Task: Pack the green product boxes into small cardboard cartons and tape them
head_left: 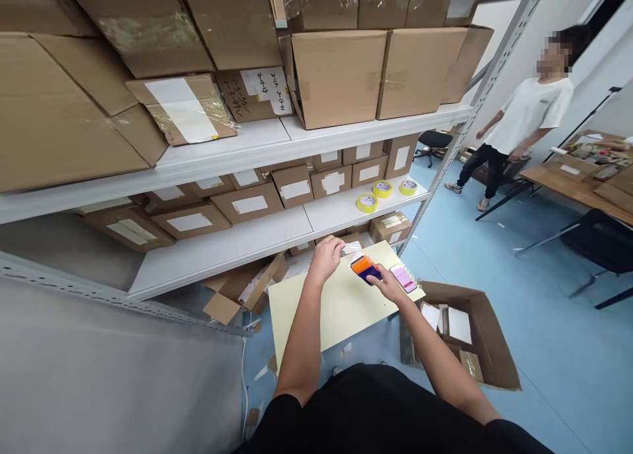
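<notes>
My right hand (388, 286) is closed around the lower end of an orange and dark-blue handheld item (364, 267), above a pale yellow tabletop (341, 312). Its exact kind is too small to make out. To its left, my left hand (326, 259) has its fingers pinched on a thin, whitish strip (352, 248) that reaches toward the top of the orange and blue item. A phone (404, 278) with a lit pink screen lies on the tabletop, just right of my right hand.
Metal shelving (217, 144) full of cardboard boxes stands ahead, with yellow tape rolls (366, 203) on its middle level. Open cartons stand left (257, 286) and right (487, 348) of the table. A person in a white shirt (529, 111) is at the far right, near a wooden desk (558, 180).
</notes>
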`<state>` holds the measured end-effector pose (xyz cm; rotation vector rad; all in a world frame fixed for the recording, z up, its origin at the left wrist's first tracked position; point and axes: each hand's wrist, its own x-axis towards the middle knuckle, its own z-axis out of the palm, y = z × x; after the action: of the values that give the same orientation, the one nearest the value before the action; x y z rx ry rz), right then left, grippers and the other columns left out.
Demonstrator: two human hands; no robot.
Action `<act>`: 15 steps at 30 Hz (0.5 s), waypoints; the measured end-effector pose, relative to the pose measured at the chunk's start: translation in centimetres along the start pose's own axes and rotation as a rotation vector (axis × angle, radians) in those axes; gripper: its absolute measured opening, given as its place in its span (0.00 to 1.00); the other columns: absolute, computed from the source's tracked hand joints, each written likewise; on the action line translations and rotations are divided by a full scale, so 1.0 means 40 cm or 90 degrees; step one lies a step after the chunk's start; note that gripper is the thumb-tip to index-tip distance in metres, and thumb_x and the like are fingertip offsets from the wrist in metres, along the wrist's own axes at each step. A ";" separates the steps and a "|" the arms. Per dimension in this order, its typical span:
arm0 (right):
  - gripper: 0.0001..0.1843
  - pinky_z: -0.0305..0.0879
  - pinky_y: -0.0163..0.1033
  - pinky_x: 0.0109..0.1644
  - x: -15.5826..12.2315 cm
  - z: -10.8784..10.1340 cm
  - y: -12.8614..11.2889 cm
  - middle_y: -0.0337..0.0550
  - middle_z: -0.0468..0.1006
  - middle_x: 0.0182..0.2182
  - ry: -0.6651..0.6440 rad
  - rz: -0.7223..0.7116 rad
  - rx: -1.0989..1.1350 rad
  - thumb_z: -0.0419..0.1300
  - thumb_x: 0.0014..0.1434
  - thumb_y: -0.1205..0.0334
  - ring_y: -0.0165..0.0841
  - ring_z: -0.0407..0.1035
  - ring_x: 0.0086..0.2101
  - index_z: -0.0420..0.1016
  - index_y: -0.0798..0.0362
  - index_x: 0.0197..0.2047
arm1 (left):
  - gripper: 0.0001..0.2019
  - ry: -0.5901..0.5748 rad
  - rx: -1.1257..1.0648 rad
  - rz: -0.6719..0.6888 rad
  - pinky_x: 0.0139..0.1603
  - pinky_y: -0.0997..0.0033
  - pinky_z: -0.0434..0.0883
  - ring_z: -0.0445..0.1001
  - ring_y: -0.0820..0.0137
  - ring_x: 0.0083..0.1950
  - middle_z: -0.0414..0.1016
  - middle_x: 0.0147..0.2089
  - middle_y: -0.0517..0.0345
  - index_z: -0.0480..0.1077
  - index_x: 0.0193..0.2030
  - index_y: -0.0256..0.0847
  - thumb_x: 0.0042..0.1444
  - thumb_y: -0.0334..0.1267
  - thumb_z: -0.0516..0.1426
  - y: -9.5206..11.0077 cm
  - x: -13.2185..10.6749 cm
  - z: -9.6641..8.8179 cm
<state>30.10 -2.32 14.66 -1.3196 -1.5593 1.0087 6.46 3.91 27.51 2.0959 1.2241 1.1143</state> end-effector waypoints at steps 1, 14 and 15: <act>0.23 0.69 0.44 0.44 -0.002 0.014 0.006 0.43 0.80 0.40 0.008 0.008 0.007 0.63 0.63 0.40 0.42 0.72 0.39 0.77 0.49 0.51 | 0.15 -0.005 0.004 0.007 0.51 0.64 0.71 0.75 0.61 0.44 0.79 0.40 0.51 0.80 0.39 0.45 0.71 0.42 0.52 0.001 -0.002 -0.014; 0.27 0.71 0.51 0.49 0.129 0.032 -0.029 0.49 0.81 0.44 0.144 0.003 -0.079 0.60 0.64 0.44 0.46 0.73 0.39 0.71 0.50 0.60 | 0.28 0.108 -0.059 -0.005 0.77 0.46 0.58 0.57 0.46 0.78 0.50 0.82 0.52 0.72 0.70 0.49 0.67 0.54 0.60 0.027 -0.067 -0.006; 0.28 0.71 0.53 0.51 0.156 0.022 -0.030 0.51 0.81 0.45 0.148 -0.011 -0.082 0.60 0.64 0.43 0.47 0.74 0.41 0.72 0.50 0.61 | 0.30 0.127 -0.052 0.000 0.77 0.47 0.59 0.58 0.47 0.78 0.47 0.83 0.50 0.67 0.74 0.48 0.68 0.53 0.59 0.029 -0.067 -0.002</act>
<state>28.29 3.67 16.11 -1.4533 -1.4752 0.7241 6.23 1.03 27.30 1.9614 1.2451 1.3772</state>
